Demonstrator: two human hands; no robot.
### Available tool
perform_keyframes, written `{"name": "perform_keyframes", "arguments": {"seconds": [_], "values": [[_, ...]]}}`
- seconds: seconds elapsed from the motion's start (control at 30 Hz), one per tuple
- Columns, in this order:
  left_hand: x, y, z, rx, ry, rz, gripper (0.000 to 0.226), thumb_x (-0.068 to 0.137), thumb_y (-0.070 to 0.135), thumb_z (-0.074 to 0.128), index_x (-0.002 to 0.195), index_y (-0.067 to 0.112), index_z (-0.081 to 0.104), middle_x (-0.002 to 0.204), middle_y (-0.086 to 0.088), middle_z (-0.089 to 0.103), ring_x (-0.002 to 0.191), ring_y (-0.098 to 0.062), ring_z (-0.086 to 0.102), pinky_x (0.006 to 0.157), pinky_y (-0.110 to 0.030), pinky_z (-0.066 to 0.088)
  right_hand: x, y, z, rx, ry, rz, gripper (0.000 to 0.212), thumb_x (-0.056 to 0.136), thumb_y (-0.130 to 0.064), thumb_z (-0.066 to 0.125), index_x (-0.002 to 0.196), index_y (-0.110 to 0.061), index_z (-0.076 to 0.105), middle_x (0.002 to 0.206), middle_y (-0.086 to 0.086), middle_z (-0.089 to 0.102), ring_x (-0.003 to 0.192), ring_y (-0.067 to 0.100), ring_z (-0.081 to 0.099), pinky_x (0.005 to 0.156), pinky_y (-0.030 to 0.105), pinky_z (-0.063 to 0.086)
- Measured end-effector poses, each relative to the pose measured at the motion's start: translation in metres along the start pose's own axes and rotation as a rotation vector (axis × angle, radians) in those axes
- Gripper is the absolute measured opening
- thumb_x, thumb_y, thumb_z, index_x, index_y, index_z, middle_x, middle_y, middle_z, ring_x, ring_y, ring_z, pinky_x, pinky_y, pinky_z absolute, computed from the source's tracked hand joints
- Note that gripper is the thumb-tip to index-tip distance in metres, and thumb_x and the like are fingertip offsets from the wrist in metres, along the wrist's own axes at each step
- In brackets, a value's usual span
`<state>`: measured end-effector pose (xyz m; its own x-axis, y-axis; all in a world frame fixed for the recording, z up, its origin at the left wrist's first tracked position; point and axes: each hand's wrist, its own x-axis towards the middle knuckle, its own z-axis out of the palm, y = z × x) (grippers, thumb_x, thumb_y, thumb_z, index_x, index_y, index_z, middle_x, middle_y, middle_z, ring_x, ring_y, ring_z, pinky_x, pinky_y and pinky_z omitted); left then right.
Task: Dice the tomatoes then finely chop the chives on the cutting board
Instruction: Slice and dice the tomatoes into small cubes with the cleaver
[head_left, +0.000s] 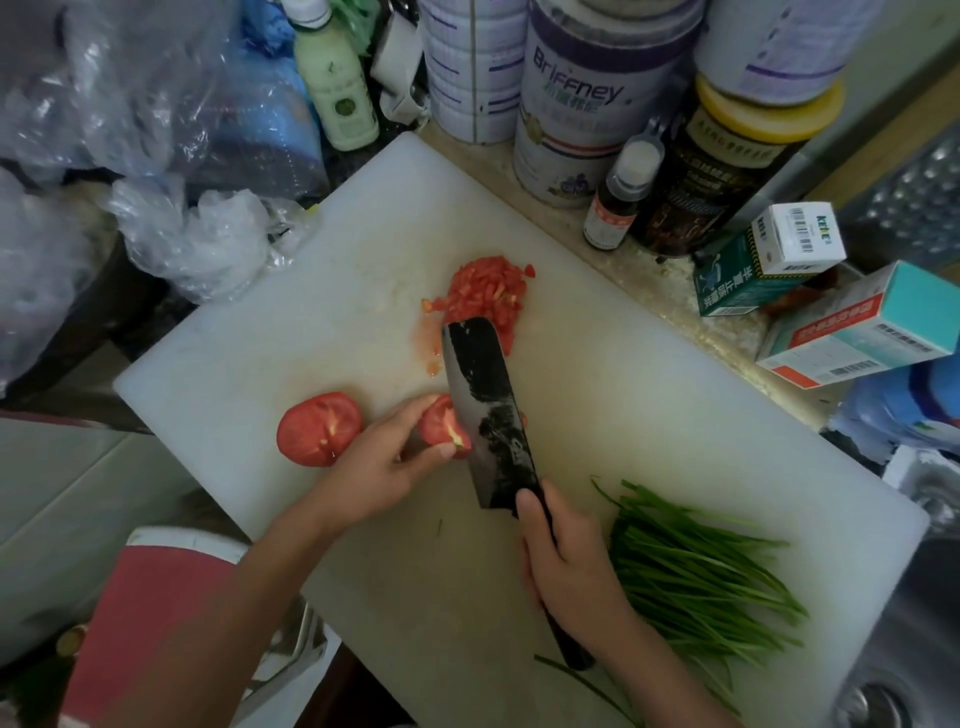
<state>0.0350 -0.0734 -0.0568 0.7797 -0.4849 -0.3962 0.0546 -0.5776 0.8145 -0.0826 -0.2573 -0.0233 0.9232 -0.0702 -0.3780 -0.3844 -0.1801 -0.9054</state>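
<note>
Left hand (387, 467): I am pinching a red tomato wedge (441, 423) at mid-frame; right hand (566, 566): gripping the black-bladed cleaver (488, 410). Diced red tomato (488, 296) is lying above; a halved tomato (318, 428) and uncut green chives (691, 571), lower right, are waiting on the white plastic cutting board (649, 389).

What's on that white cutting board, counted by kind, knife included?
undiced tomato pieces: 2, the tomato half and the smaller tomato piece
pile of diced tomato: 1
bunch of chives: 1
knife: 1
Total: 5
</note>
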Motion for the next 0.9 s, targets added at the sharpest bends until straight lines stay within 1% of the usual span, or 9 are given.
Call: {"name": "perform_keyframes", "arguments": {"seconds": [0.17, 0.3, 0.4, 0.47, 0.53, 0.6, 0.7, 0.8, 0.9], "values": [[0.003, 0.001, -0.013, -0.023, -0.157, -0.009, 0.056, 0.092, 0.038, 0.064, 0.141, 0.022, 0.045, 0.132, 0.009, 0.059, 0.118, 0.002, 0.056, 0.099, -0.018, 0.043, -0.013, 0.006, -0.007, -0.011, -0.051, 0.034, 0.026, 0.093, -0.041, 0.039, 0.077, -0.024, 0.051, 0.051, -0.002, 0.044, 0.043, 0.014, 0.040, 0.042, 0.032, 0.033], [0.006, 0.004, -0.020, -0.041, -0.212, -0.012, 0.043, 0.094, 0.020, 0.061, 0.135, 0.027, 0.047, 0.124, 0.014, 0.061, 0.113, 0.008, 0.055, 0.093, -0.010, 0.040, -0.006, -0.001, -0.003, 0.026, -0.083, 0.103, 0.030, 0.093, -0.040, 0.038, 0.084, -0.015, 0.052, 0.053, 0.004, 0.043, 0.041, 0.014, 0.040, 0.041, 0.030, 0.035], [0.007, 0.006, -0.022, -0.036, -0.244, -0.021, 0.039, 0.095, 0.019, 0.061, 0.132, 0.025, 0.050, 0.120, 0.014, 0.062, 0.111, 0.007, 0.056, 0.090, -0.008, 0.040, -0.001, -0.004, 0.001, -0.003, -0.086, 0.099, 0.030, 0.095, -0.040, 0.036, 0.089, -0.015, 0.051, 0.054, -0.001, 0.044, 0.043, 0.012, 0.041, 0.043, 0.031, 0.036], [0.003, 0.007, -0.019, -0.037, -0.214, -0.022, 0.042, 0.094, 0.025, 0.063, 0.134, 0.025, 0.049, 0.122, 0.018, 0.060, 0.113, 0.007, 0.055, 0.091, -0.007, 0.039, -0.008, -0.002, -0.001, -0.091, -0.059, 0.071, 0.032, 0.091, -0.050, 0.032, 0.087, -0.026, 0.053, 0.054, -0.006, 0.047, 0.046, 0.008, 0.042, 0.046, 0.027, 0.035], [-0.003, 0.005, -0.008, -0.026, -0.094, -0.011, 0.048, 0.089, 0.043, 0.066, 0.131, 0.032, 0.047, 0.121, 0.024, 0.056, 0.112, 0.006, 0.056, 0.092, -0.008, 0.042, -0.021, 0.002, -0.006, -0.232, 0.013, 0.037, 0.030, 0.087, -0.059, 0.028, 0.089, -0.039, 0.051, 0.059, -0.007, 0.050, 0.051, 0.005, 0.043, 0.048, 0.017, 0.032], [-0.012, 0.003, 0.006, -0.010, 0.049, -0.023, 0.051, 0.084, 0.054, 0.065, 0.128, 0.039, 0.045, 0.116, 0.025, 0.057, 0.105, 0.006, 0.058, 0.089, -0.012, 0.045, -0.031, 0.000, -0.010, -0.285, 0.098, 0.010, 0.024, 0.085, -0.060, 0.028, 0.090, -0.046, 0.047, 0.059, -0.003, 0.048, 0.049, 0.009, 0.045, 0.045, 0.016, 0.029], [-0.025, 0.002, 0.021, 0.043, 0.147, -0.047, 0.051, 0.083, 0.044, 0.071, 0.126, 0.037, 0.044, 0.112, 0.025, 0.056, 0.099, 0.007, 0.055, 0.076, -0.005, 0.039, -0.043, -0.003, -0.009, -0.262, 0.168, 0.021, 0.025, 0.085, -0.058, 0.031, 0.086, -0.038, 0.045, 0.058, 0.000, 0.049, 0.047, 0.010, 0.044, 0.045, 0.017, 0.029], [-0.031, 0.003, 0.016, 0.093, 0.163, -0.049, 0.054, 0.075, 0.039, 0.082, 0.115, 0.033, 0.046, 0.098, 0.021, 0.056, 0.090, 0.000, 0.056, 0.069, -0.006, 0.038, -0.054, -0.004, -0.004, -0.247, 0.211, 0.051, 0.029, 0.086, -0.058, 0.033, 0.088, -0.031, 0.045, 0.057, 0.000, 0.047, 0.049, 0.011, 0.044, 0.047, 0.018, 0.029], [-0.022, 0.009, 0.002, 0.226, 0.121, -0.016, 0.070, 0.068, 0.043, 0.086, 0.122, 0.027, 0.045, 0.103, 0.019, 0.058, 0.101, -0.011, 0.062, 0.076, -0.015, 0.044, -0.060, -0.004, 0.008, -0.184, 0.259, 0.108, 0.037, 0.085, -0.059, 0.034, 0.089, -0.024, 0.046, 0.055, 0.007, 0.046, 0.045, 0.012, 0.043, 0.047, 0.026, 0.032]]}}
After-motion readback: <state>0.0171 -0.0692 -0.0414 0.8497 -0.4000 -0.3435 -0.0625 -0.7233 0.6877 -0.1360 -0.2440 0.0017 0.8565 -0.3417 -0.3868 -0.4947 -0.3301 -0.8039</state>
